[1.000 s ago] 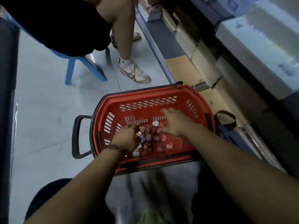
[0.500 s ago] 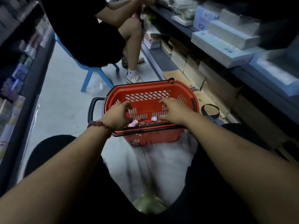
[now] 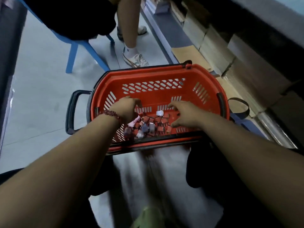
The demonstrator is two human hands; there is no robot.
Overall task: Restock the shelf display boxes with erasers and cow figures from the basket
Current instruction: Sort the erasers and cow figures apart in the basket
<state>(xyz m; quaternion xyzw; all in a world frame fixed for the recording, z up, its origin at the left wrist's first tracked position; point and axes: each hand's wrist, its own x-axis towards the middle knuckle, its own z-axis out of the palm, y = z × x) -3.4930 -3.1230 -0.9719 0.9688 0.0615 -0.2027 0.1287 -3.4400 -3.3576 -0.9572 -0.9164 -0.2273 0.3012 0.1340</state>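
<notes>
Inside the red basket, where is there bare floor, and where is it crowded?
Bare: the strip under the basket's far wall, beyond the left hand and right hand. Crowded: small packets heaped between them by the near wall.

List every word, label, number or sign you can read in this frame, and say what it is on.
No text can be read in this frame.
Wrappers of the erasers in the basket: too small and blurred to read.
Cardboard boxes on the right: no print shows.
The shoe: stripes only, no legible brand.
</notes>
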